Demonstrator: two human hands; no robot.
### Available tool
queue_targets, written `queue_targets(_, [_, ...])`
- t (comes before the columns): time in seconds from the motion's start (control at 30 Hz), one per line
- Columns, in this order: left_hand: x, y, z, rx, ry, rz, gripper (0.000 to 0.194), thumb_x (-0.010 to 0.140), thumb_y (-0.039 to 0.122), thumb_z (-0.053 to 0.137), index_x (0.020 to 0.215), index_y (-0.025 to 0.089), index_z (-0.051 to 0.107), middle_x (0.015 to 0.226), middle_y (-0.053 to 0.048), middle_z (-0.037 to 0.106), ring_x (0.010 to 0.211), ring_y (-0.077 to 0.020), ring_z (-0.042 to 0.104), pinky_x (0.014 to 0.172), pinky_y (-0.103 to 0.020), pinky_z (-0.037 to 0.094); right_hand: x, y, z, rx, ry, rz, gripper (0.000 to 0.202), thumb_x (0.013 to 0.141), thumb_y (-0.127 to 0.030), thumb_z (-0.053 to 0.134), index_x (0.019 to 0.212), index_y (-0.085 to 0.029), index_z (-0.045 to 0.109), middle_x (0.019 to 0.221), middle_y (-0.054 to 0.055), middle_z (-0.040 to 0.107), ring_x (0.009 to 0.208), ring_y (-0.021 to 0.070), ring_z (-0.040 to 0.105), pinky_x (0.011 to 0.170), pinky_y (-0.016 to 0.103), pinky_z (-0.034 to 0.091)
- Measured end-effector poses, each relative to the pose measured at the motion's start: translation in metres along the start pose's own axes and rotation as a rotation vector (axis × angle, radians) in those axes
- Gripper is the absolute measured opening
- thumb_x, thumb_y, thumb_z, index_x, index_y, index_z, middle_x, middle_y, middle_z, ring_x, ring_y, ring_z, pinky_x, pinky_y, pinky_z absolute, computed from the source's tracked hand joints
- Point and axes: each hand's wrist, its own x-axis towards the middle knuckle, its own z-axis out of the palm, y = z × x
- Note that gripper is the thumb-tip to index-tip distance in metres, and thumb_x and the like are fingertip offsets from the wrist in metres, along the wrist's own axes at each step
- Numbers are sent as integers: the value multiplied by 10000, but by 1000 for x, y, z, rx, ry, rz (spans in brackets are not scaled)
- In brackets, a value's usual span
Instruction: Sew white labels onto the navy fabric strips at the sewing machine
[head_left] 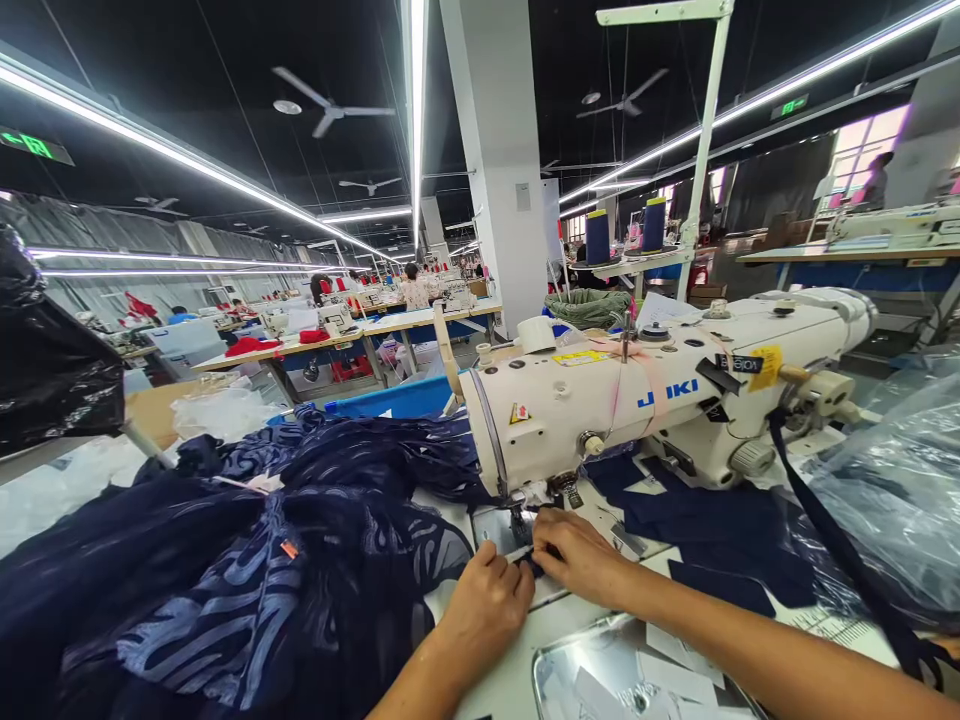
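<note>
Black plastic (52,350) hangs at far left of the sewing machine (585,390); nearer it, still on its left, a heap of sheer navy fabric (210,540) lies bunched. The heap's weight and loose folds could, I judge, drag on whatever is joined to it, or slip under the needle area (519,518).

In front of the machine, the left hand (491,605) has its grip together, fingers curled on the near edge of a small dark cloth (529,560). The right hand (577,560), just beside it, pinches the same cloth between thumb and fingers. The cloth sits between the hands, just before the needle area. With fingertips so near, a stray push or an early start could catch skin; uneven tension from the two hands could pucker or skew the cloth.

Before the machine, a metal tray (538,680) holds white slips (675,683), which a sweeping forearm might scatter. Under and right of the machine's arm, flat navy pieces (727,530) overlap on the desk (510,660), easily nudged. Clear plastic (900,480), at far right, could snag a sleeveless elbow.
</note>
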Motion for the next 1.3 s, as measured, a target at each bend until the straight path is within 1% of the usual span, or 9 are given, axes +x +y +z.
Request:
queue_targets(0.13, [0,1,3,-19,-18,1,300,834,3,280,726,101,542,527,-3,496,456,-134,450,557,-292,351,-7,1,-2,38,-53,-58,143,781,-117,502,780,-188,626,852,20,588,847,161,532,771,275,396])
queue_targets(0.3, [-3,-3,0,-95,-66,-23,245,827,42,362,652,135,507,540,7,493,478,-127,454,551,-289,348,-27,-7,15,-327,43,-198,188,774,-64,476,858,-172,604,958,73,565,928,219,509,822,356,411])
queue_targets(0.4, [-8,-9,-10,-194,-89,-87,183,788,89,454,625,158,499,652,-18,561,595,-150,518,583,-307,384,-31,-11,18,-440,54,-253,221,741,-42,497,921,-145,574,976,107,555,969,254,492,815,371,422])
queue_targets(0.47, [-12,-12,-16,-295,-78,-119,137,764,112,496,643,173,514,806,-27,615,766,-173,562,704,-344,425,-27,-9,11,-501,-21,-341,218,727,-44,508,912,-136,576,923,103,568,897,245,514,746,337,449])
queue_targets(0.57, [-13,-10,-18,-419,-87,-168,122,744,84,497,709,194,537,972,-8,633,968,-156,548,908,-358,394,-14,1,-4,-558,-116,-489,224,749,-52,484,929,-137,586,876,95,587,827,225,528,674,304,457])
queue_targets(0.7, [-5,3,-7,-378,-124,-250,164,722,32,484,728,188,532,993,-37,645,927,-150,582,861,-305,456,1,19,-16,-511,-122,-583,268,802,-33,416,983,-120,593,944,114,610,885,212,547,755,310,453])
queue_targets(0.93, [8,18,15,-224,-45,-333,238,669,-36,436,727,175,530,838,-58,665,777,-170,625,770,-307,498,6,35,-16,-363,-109,-540,344,828,-25,370,1094,-111,570,1146,144,565,1001,212,560,811,315,468])
queue_targets(1.17, [8,22,19,-186,-13,-361,250,639,-39,422,707,177,529,827,-62,668,736,-172,624,714,-308,495,8,37,-16,-316,-144,-473,410,787,11,372,1114,-137,571,1194,133,543,1018,206,564,864,326,457])
queue_targets(1.3, [9,24,20,-175,-18,-389,259,634,-41,419,714,179,531,821,-51,666,735,-169,620,747,-334,473,8,36,-17,-282,-167,-452,436,780,18,351,1134,-123,563,1207,154,529,1050,221,546,882,353,449])
